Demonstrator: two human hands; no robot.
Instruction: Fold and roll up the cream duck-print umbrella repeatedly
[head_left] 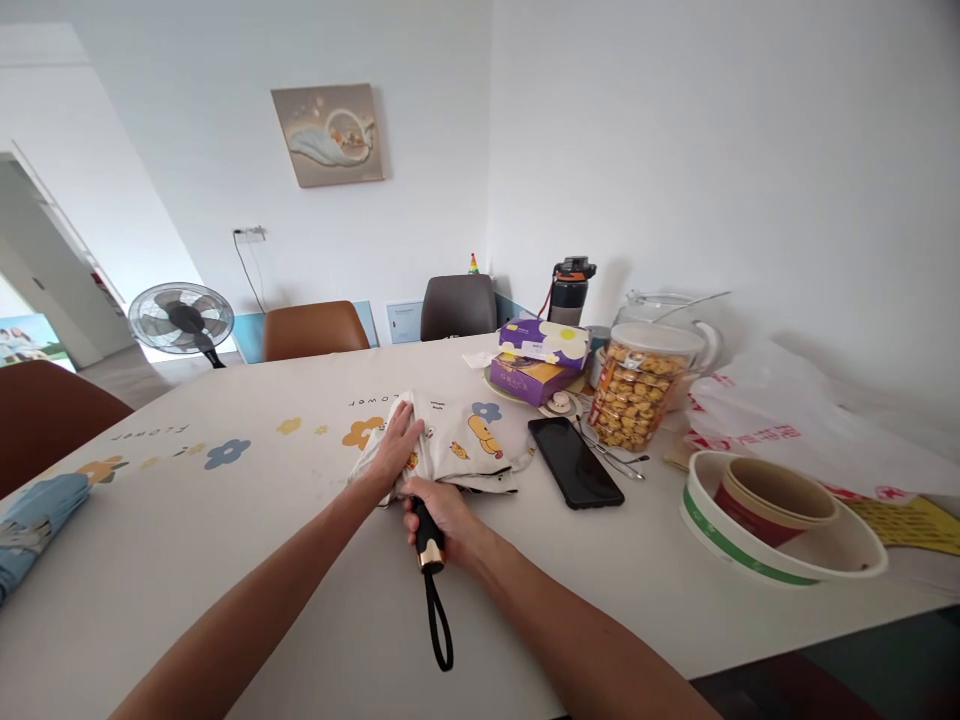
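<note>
Umbrella [457, 445] is lying near the middle of the pale table [247, 580], its white, cartoon-printed canopy gathering into loose folds and spreading toward three o'clock. The black handle [429, 535], with its gold band, is pointing toward six o'clock, and a black wrist strap [448, 640] is trailing from its end.

The right hand [442, 515] is grasping the handle close to the canopy, its fingers curling around the grip. The left hand [397, 445] is resting on the nine o'clock side of the canopy, its fingers stretching out along the fabric rather than clenching; how firmly they are pressing, I cannot tell.

Taking the umbrella as the dial's centre, a black phone [576, 462] is lying just beside it at three o'clock. A clear snack jar [637, 390] is standing at two o'clock, and a purple tissue pack [544, 343] is sitting on a purple box [529, 380] at one o'clock, with a dark bottle [568, 295] standing behind them. Between three and four o'clock, a white bowl [739, 555] is holding a smaller paper tub [787, 490], while a plastic bag [787, 420] is sprawling just beyond. A blue fabric bundle [45, 515] is lying well apart at nine o'clock. Past the table, a fan [182, 318] is standing at ten o'clock and a dark chair [459, 305] at twelve.
</note>
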